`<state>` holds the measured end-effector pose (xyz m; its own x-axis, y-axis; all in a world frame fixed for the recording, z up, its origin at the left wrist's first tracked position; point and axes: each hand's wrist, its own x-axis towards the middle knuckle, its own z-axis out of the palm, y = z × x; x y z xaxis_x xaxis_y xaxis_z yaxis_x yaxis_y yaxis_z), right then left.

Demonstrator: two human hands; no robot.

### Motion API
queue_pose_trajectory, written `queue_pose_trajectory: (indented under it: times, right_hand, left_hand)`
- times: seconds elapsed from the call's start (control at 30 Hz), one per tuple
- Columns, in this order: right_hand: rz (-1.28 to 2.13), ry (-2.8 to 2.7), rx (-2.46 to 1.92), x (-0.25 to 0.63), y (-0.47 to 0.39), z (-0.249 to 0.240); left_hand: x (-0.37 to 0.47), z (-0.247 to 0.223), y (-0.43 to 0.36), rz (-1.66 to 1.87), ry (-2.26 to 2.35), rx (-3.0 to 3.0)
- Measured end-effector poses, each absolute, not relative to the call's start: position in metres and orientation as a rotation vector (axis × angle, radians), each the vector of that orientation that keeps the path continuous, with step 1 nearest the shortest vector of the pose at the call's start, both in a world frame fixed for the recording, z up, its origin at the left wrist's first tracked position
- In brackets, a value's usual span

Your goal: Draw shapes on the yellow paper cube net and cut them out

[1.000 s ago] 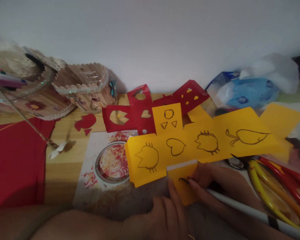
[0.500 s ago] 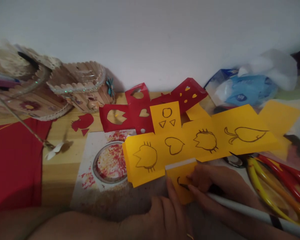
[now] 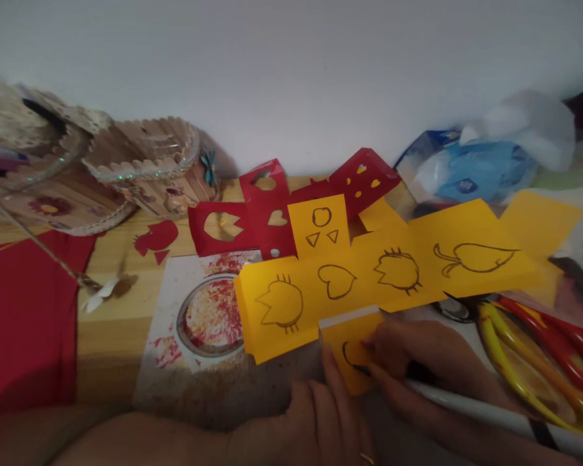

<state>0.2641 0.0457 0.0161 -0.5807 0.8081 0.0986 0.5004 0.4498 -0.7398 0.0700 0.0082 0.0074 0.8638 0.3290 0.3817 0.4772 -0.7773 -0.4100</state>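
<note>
My right hand (image 3: 420, 359) is closed around a white marker (image 3: 471, 404), its dark tip touching a small yellow paper square (image 3: 347, 353) at the end of a curved black line. A pale strip runs along the top edge of that square. My left hand (image 3: 320, 414) holds the square down at its left and lower edge, index finger stretched along it and the other fingers curled. Just behind lies a larger yellow paper cutout (image 3: 306, 275) bearing outlined birds, a heart, a circle, triangles and a leaf shape. Whether the square joins this cutout is hidden.
Scissors with yellow handles (image 3: 510, 362) and red-handled scissors (image 3: 544, 330) lie at right. Red paper with cut-out shapes (image 3: 257, 223) stands behind. A tape roll (image 3: 179, 323) rests on a stained white sheet (image 3: 150, 362). Wooden-stick boxes (image 3: 146, 162) and a blue plastic package (image 3: 486, 171) stand near the wall.
The marker tip has moved down and slightly right, and the curved line on the small yellow square is longer. My left hand stays on the paper; the view shifts slightly.
</note>
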Motion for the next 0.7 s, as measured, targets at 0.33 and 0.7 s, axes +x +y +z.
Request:
queue_pose_trajectory:
  times: [0.33, 0.7]
  right_hand:
    - [0.906, -2.243, -1.084, 0.2608, 0.0459, 0.0141]
    - [0.914, -2.274, -1.116, 0.2682, 0.0422, 0.0165]
  left_hand:
    - [0.0707, 0.0086, 0.0092, -0.409, -0.599, -2.51]
    - [0.0696, 0.0057, 0.0078, -0.405, -0.589, -2.512]
